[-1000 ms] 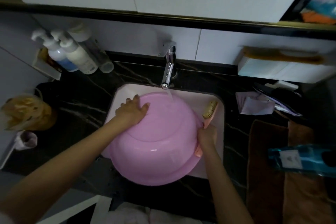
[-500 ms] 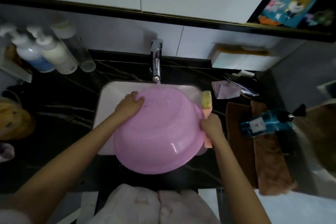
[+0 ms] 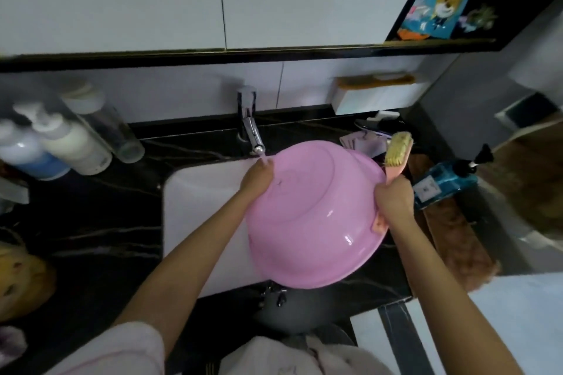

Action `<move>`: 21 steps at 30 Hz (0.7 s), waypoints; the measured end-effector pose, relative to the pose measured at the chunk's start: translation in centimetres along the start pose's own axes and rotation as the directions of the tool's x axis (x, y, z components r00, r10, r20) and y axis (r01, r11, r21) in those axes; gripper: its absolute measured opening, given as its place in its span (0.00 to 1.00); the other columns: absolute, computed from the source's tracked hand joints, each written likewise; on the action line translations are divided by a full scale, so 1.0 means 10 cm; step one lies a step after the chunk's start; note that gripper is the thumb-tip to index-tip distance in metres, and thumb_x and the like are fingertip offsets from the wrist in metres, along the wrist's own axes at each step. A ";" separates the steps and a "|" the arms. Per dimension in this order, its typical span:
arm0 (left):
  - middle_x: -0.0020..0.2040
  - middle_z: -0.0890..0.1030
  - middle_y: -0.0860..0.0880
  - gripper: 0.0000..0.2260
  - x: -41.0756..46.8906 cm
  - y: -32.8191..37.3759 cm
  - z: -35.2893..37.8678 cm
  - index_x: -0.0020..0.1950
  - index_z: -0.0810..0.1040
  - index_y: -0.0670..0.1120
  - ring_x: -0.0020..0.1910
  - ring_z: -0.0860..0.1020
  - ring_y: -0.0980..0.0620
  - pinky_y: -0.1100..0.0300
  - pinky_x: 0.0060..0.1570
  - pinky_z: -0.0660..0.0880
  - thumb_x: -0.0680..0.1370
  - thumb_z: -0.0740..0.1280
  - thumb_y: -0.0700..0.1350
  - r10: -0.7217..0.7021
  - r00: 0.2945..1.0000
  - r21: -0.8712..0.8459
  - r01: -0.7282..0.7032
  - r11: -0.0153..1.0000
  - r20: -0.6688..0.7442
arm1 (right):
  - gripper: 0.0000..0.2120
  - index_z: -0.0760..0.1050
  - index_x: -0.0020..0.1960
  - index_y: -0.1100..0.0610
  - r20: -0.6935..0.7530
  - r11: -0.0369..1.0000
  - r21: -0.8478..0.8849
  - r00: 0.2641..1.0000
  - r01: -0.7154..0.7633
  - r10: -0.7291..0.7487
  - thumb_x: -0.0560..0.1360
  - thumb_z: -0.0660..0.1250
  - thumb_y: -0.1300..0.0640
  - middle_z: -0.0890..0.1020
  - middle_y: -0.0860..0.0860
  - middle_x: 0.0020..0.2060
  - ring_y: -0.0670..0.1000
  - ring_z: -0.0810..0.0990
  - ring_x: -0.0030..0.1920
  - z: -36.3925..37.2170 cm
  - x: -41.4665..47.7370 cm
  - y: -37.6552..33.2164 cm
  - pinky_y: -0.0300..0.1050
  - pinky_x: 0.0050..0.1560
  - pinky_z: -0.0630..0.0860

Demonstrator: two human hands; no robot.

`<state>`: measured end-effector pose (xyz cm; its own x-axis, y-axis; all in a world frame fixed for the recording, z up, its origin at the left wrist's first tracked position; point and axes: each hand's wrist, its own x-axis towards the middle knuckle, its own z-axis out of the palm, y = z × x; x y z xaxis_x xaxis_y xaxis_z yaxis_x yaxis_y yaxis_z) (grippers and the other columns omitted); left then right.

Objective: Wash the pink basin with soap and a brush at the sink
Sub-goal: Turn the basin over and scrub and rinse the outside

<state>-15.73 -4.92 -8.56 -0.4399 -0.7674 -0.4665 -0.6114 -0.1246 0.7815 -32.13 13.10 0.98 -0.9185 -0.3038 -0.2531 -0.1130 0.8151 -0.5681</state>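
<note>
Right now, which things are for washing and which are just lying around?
For the job: basin, brush, tap, sink.
Untouched now: blue bottle, pump bottles, towel, white box.

Three bottles (image 3: 73,146) were lined up at the left end of a black marbled counter (image 3: 91,222). A brown towel (image 3: 451,222) was laid over the counter's right end. A white box (image 3: 374,97) was set against the wall behind the counter, and a cartoon poster (image 3: 447,6) was displayed above its right end.
</note>
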 end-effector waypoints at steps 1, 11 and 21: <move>0.60 0.77 0.40 0.20 0.07 0.00 -0.02 0.60 0.76 0.42 0.58 0.75 0.42 0.54 0.58 0.70 0.82 0.51 0.51 -0.017 1.000 -0.042 0.018 0.999 0.021 | 0.12 0.69 0.60 0.66 -0.008 1.000 0.013 1.000 0.002 -0.002 0.79 0.58 0.63 0.77 0.62 0.54 0.59 0.77 0.48 -0.01 -0.01 -0.03 0.46 0.42 0.71; 0.71 0.68 0.41 0.20 -0.47 -0.34 0.10 0.72 0.64 0.42 0.68 0.68 0.42 0.54 0.65 0.64 0.82 0.52 0.48 -0.158 0.980 -0.143 0.140 0.980 -0.124 | 0.13 0.68 0.63 0.64 -0.112 0.998 -0.014 0.992 -0.055 0.053 0.80 0.57 0.62 0.76 0.61 0.60 0.59 0.79 0.56 0.05 -0.10 -0.03 0.45 0.45 0.72; 0.66 0.73 0.39 0.20 -0.15 -0.48 -0.02 0.67 0.72 0.39 0.64 0.72 0.43 0.60 0.54 0.66 0.82 0.53 0.50 -0.169 0.984 -0.157 0.158 0.975 -0.059 | 0.11 0.70 0.59 0.63 0.037 0.991 -0.123 0.998 0.057 -0.053 0.78 0.59 0.62 0.78 0.59 0.52 0.52 0.74 0.43 0.10 -0.08 -0.10 0.42 0.38 0.70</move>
<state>-11.97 -3.32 -11.54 -0.2911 -0.7709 -0.5665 -0.5620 -0.3414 0.7534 -30.86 12.02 1.00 -0.8964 -0.3646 -0.2519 -0.2110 0.8510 -0.4809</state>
